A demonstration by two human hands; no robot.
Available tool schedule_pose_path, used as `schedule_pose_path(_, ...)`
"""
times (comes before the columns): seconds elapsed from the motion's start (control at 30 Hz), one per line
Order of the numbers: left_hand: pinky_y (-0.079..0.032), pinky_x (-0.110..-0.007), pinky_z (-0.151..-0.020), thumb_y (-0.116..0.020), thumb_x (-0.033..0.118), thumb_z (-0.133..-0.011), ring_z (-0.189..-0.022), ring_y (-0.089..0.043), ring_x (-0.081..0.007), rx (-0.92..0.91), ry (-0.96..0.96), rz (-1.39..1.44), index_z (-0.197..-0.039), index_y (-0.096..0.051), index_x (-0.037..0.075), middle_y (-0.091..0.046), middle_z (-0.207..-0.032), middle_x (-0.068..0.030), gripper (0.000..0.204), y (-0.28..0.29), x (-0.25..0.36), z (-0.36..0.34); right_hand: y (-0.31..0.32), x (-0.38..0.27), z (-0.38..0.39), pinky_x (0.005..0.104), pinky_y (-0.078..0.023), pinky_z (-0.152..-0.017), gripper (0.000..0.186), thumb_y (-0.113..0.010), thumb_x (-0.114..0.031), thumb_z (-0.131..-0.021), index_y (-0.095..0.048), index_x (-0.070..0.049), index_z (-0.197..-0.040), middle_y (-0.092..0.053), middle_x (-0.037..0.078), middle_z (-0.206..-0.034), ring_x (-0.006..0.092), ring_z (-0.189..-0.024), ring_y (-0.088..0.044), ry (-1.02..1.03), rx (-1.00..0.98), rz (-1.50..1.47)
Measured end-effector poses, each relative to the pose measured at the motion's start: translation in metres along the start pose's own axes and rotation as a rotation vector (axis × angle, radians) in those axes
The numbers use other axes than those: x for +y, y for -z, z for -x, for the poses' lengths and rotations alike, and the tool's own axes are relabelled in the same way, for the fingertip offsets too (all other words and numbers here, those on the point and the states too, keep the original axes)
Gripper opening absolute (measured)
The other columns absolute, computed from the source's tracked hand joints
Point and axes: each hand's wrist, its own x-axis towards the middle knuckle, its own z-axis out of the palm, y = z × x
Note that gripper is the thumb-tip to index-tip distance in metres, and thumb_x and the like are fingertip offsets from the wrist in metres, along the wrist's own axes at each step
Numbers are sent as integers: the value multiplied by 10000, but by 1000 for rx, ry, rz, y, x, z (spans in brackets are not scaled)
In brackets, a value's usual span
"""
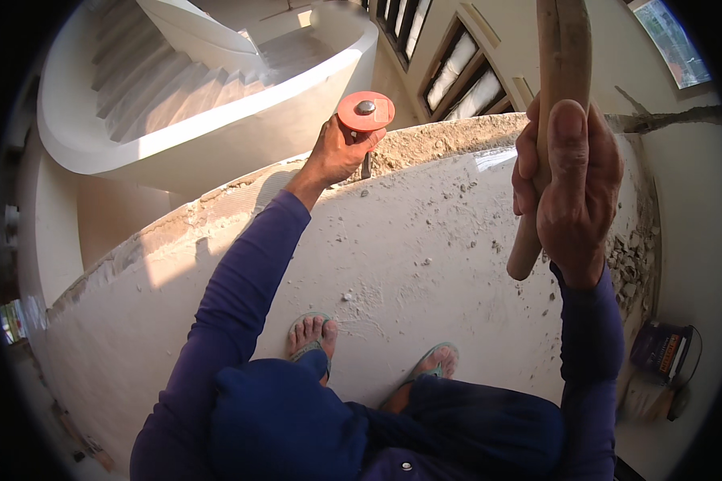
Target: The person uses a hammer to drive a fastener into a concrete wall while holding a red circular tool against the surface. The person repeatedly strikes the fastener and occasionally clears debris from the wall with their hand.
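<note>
My left hand (337,154) is closed round a chisel (369,120) with a round orange-red hand guard and a metal striking end on top. Below the fist its dark steel shaft points down to the broken edge strip (449,143) of the floor, where bare, crumbly tan material shows. Whether the tip touches it I cannot tell. Raised on the right, my right hand (577,188) grips a thick wooden handle (565,56), thumb laid along it. The handle's upper end runs out of view, so any tool head is hidden.
Chips and dust lie over the pale floor (425,297), around my sandalled feet. Rubble (635,268) is heaped along the right wall, with a dark bucket (662,351) nearer me. Beyond the edge, a curved white parapet (216,120) borders a staircase going down.
</note>
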Motion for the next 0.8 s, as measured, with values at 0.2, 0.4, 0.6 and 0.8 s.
schedule_pose_path(0.2,-517,-312,-903,-772,238,-925,-980,-636,-142,-7,-64,-17,-1239,-632,-2,-697,-1096,-65,418,-20,5,1,-14,66,-5,417,-426,-519,439,-568,-386,-1066,-582,17,-890,-512,126,-587,233,-521,-539,-80,-337,447)
schedule_pose_path(0.4,-543,-317,-911,-823,253,-882,-969,-676,-148,28,-51,17,-1209,-658,-22,-727,-1118,-90,457,-17,11,7,-2,7,-15,390,-448,-512,452,-547,-399,-1073,-604,15,-900,-510,82,-589,190,-502,-527,-22,-273,465)
schedule_pose_path(0.6,-545,-282,-863,-854,222,-853,-929,-672,-124,84,-102,55,-1159,-691,-16,-740,-1012,-71,420,-11,3,18,-19,13,-19,399,-474,-539,436,-582,-361,-1060,-592,33,-874,-531,110,-597,217,-545,-593,162,-138,295)
schedule_pose_path(0.8,-543,-279,-863,-845,180,-859,-924,-670,-115,63,-129,31,-1167,-672,-36,-738,-1042,-71,414,-18,1,11,-11,58,-16,441,-456,-530,402,-618,-314,-1038,-603,22,-817,-524,157,-591,270,-505,-559,-17,-489,595)
